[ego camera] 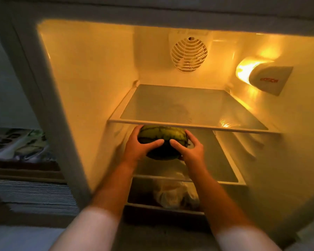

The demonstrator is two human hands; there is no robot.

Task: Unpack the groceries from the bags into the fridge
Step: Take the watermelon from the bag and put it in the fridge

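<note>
Green-striped rind fills the space between both hands: the watermelon [162, 140] is clasped from either side, the left hand [141, 144] curled round its left flank and the right hand [188, 148] round its right, thumbs nearly meeting on top. A two-handed clasp suits something this round and probably heavy, since one palm alone would let it roll. The fruit sits in the gap over the middle shelf [223, 160], whether resting on it or just above I cannot tell. Directly above the grip is the front edge of the bare upper glass shelf [194, 104]; below the wrists, the bottom drawer [143, 192] holds a plastic bag [172, 194]. Beyond and above the hands are the fan grille [188, 54] and the glowing lamp [246, 69].
</note>
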